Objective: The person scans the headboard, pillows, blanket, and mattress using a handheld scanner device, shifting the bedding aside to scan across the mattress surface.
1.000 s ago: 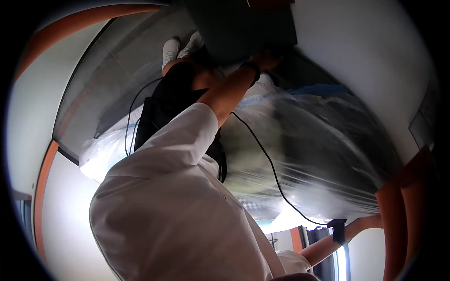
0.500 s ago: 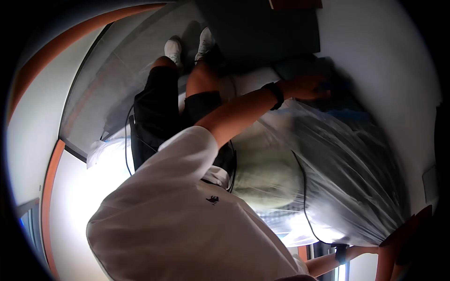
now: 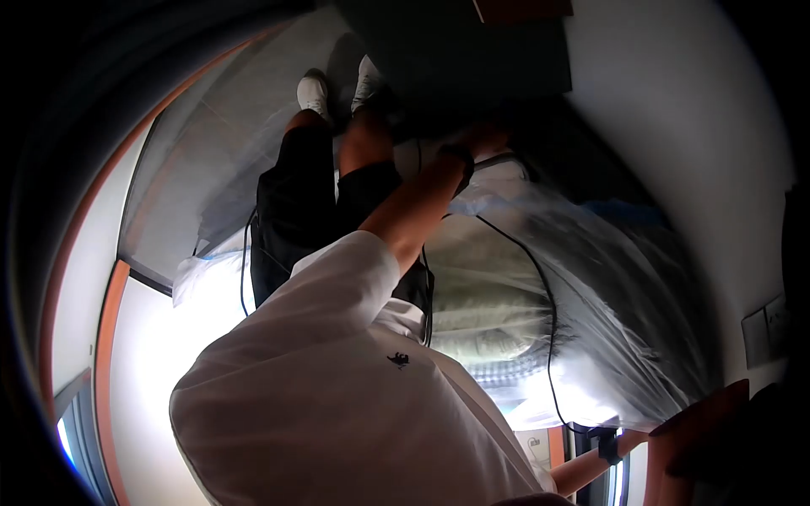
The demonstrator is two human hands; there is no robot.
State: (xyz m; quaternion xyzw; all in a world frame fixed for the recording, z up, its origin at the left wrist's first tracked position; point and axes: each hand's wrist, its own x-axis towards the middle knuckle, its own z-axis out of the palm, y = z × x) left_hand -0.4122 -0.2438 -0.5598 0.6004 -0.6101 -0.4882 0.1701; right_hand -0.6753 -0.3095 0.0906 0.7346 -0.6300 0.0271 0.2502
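Observation:
My left hand (image 3: 488, 139) reaches across to the upper middle, a dark band on its wrist. It is in deep shadow beside a dark panel and the edge of a clear plastic sheet (image 3: 624, 287); its fingers cannot be made out. My right hand (image 3: 631, 440), with a black band and a small dark item at the wrist, is at the lower right, against a red-brown wooden edge (image 3: 696, 422) that hides its fingers. A black cable (image 3: 553, 320) curves over the plastic towards the right wrist. Pale greenish and checked fabric (image 3: 489, 291) lies under the plastic.
A dark panel (image 3: 481, 67) stands at the top, beside a pale wall (image 3: 666, 110) with a socket plate (image 3: 764, 331). My legs and white shoes (image 3: 313, 91) extend over the grey floor (image 3: 198, 143). Wooden trim (image 3: 110, 337) runs along the left.
My left hand first moved right over the plastic, then came back left into shadow by the dark panel. The right hand has shifted slightly at the wooden edge. The view has shifted.

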